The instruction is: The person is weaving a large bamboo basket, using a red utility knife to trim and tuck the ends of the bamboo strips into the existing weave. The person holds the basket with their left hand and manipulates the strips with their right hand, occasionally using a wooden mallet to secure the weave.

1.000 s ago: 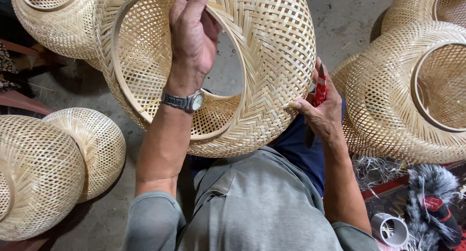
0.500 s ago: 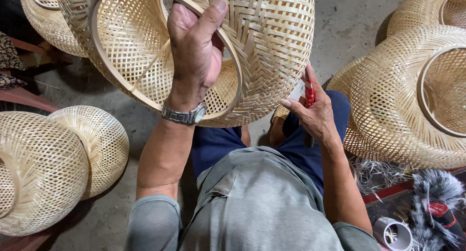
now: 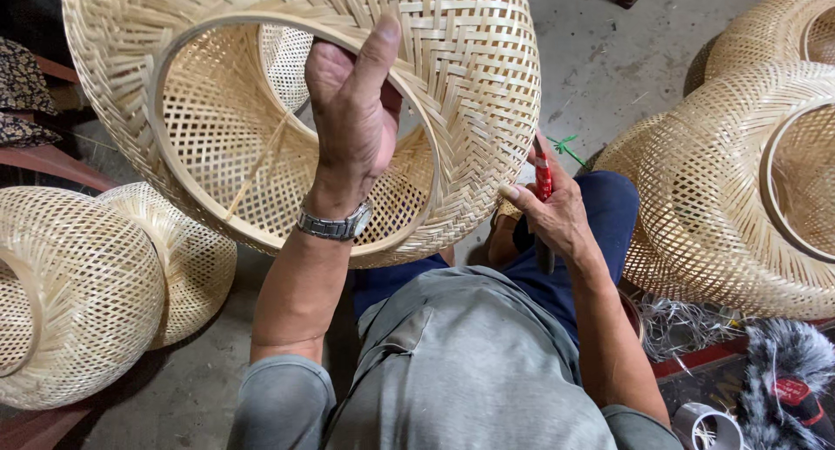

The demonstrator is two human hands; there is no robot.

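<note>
Holding a large woven bamboo shade up over the lap, left hand gripping its inner hoop rim: fingers closed over the near edge of the rim, thumb stretched up along the outer weave. Metal wristwatch on the left wrist. Shade tilted, open mouth facing up toward the camera, open lattice weave visible inside. Right hand at the lower right outside of the shade, fingertips touching the weave, palm wrapped around a red-handled tool; tool's working end hidden behind the hand, kind not determinable. Grey shirt and blue trousers below the shade. Two finished bamboo shades lying on their sides at left on the concrete floor, touching each other. More bamboo shades stacked at right, just beside the right knee. Scraps of bamboo strip and a roll of tape at lower right.
</note>
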